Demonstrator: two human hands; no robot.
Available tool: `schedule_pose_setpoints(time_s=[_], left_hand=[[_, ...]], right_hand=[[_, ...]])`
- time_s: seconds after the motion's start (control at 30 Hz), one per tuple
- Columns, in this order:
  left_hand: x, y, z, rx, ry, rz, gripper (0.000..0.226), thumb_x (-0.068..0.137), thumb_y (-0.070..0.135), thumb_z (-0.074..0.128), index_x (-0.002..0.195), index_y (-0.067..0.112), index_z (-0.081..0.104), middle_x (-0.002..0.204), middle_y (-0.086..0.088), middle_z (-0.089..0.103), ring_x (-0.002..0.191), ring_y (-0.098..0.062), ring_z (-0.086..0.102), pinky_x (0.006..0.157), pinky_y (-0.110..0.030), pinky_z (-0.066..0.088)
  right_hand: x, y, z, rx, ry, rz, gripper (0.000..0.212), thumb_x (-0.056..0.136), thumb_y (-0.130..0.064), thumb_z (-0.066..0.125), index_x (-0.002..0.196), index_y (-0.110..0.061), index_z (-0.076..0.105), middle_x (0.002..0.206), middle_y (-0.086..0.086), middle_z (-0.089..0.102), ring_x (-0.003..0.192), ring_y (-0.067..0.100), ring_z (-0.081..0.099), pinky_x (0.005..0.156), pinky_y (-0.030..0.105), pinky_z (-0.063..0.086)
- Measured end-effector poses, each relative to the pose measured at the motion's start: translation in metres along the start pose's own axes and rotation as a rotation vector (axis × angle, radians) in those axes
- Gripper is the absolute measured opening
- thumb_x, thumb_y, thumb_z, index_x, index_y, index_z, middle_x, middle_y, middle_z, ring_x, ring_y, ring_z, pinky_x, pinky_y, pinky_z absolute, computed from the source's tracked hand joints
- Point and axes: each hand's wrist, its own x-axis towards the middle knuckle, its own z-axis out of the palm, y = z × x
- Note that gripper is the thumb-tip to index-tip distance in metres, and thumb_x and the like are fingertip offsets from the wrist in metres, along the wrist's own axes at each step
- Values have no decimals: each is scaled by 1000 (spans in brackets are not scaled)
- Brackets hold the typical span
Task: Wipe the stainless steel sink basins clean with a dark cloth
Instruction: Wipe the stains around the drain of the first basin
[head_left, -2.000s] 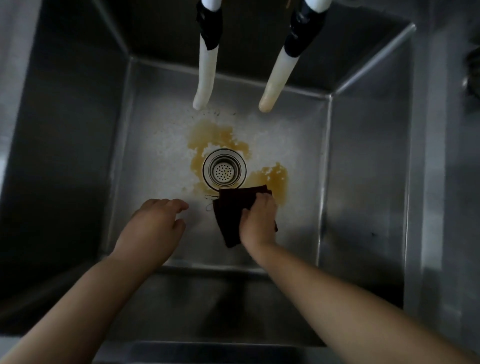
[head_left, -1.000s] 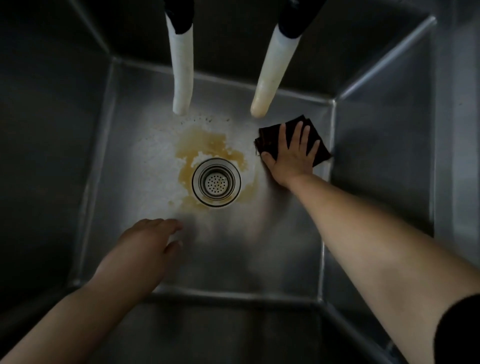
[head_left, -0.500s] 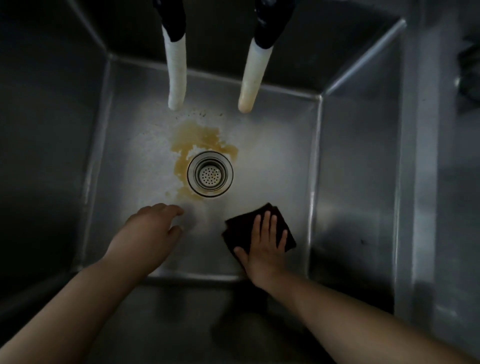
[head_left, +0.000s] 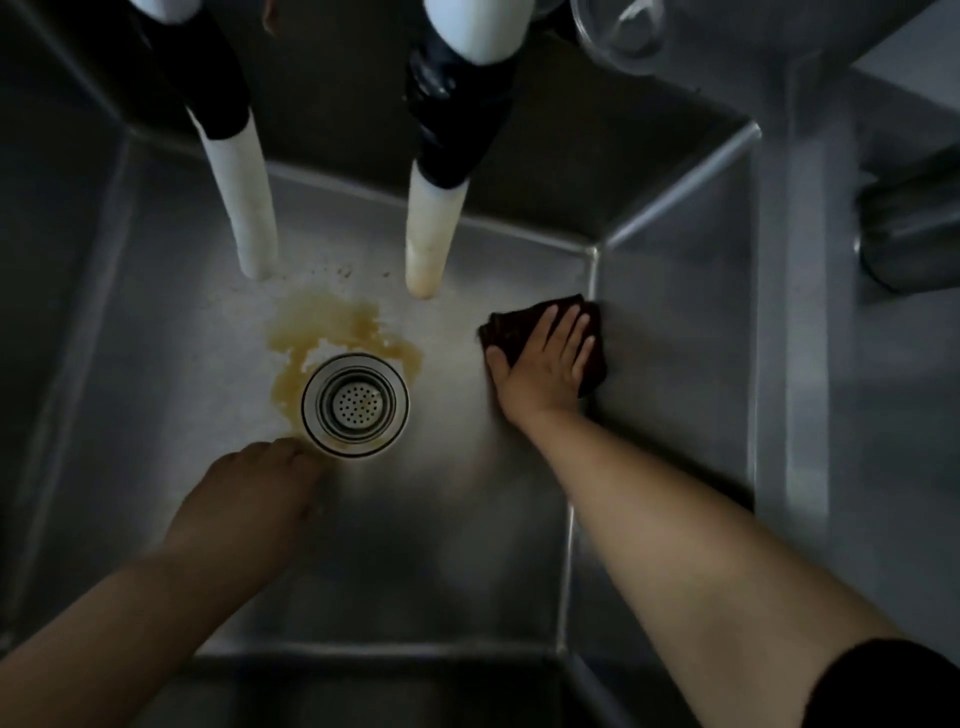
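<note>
I look down into a deep stainless steel sink basin (head_left: 467, 519). My right hand (head_left: 545, 358) lies flat with straight fingers on a folded dark cloth (head_left: 506, 327), pressing it onto the basin floor against the right wall, toward the far right corner. A round drain strainer (head_left: 355, 404) sits mid-floor. A brown-yellow stain (head_left: 322, 325) spreads behind and to the left of the drain. My left hand (head_left: 254, 493) rests on the floor just in front-left of the drain, fingers loosely bent, holding nothing.
Two white hose ends, the left hose (head_left: 241, 208) and the right hose (head_left: 431, 234), with black wrapping hang over the basin's back. A clear glass (head_left: 621, 31) shows at the top edge. A steel cylinder (head_left: 909, 239) stands on the right ledge.
My right hand has slid the cloth from the near right part of the floor back up toward the far right corner. My left hand stays near the drain's front.
</note>
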Motion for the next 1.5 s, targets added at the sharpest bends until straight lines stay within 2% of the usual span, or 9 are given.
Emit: schedule_pose_setpoints(time_s=[0.2,0.4,0.63,0.8,1.0,1.2,1.33,1.4,1.5], left_hand=[[13,-4,0,-36,42,-19,47,89,40,48,136,33,41,141,10,41,124,-13,44,100,-28,38],[5,-11,-5,-57,70,-31,44,88,36,54,131,31,49,134,7,50,118,-17,50,95,-32,41],[-15,-13,-11,-41,98,12,37,88,33,53,124,26,54,124,3,57,108,-19,55,90,-33,46],[-31,-16,-13,-66,92,30,36,87,29,56,121,22,58,120,-1,59,104,-23,56,86,-35,45],[-47,-32,-10,-45,56,16,37,88,31,54,124,24,56,123,1,58,107,-20,55,88,-32,44],[-48,-60,-1,79,-54,-48,41,87,32,53,127,21,51,124,-3,55,109,-24,53,87,-35,44],[-44,-71,19,84,-126,-63,55,84,28,56,135,20,37,138,-4,41,117,-24,47,92,-35,40],[-40,-75,27,109,-108,-85,65,83,30,59,140,17,29,144,-6,32,122,-26,43,95,-37,38],[-33,-82,34,157,-102,-134,83,81,35,62,145,14,15,151,-11,16,133,-29,30,104,-42,32]], right_hand=[[86,-6,-24,-53,-33,-28,86,93,-51,34,147,0,-9,154,25,-13,142,36,-16,113,43,-15],[87,-4,-26,-89,-99,-57,82,94,-48,32,147,-2,-12,154,24,-17,142,35,-18,112,42,-16],[-20,15,3,-114,-161,-124,83,93,-49,32,147,-5,-14,153,23,-19,141,35,-22,105,41,-25],[-117,34,24,-159,-348,-132,88,92,-55,30,144,-6,-20,151,22,-26,138,36,-28,103,43,-28],[-197,35,46,-152,-614,36,96,88,-63,28,138,-7,-32,129,14,-51,128,38,-42,102,51,-27],[-227,-4,50,-1,-773,247,108,85,-70,32,136,-3,-35,142,25,-40,131,43,-36,107,62,-10],[-232,-42,57,94,-765,185,105,86,-70,29,135,-4,-37,139,25,-45,127,41,-42,105,65,-12],[-227,-52,61,62,-696,63,103,86,-69,27,134,-5,-38,135,22,-50,119,37,-50,103,65,-17],[-201,-64,64,19,-558,-23,100,87,-67,27,137,-6,-34,142,22,-43,125,38,-45,100,63,-22]])
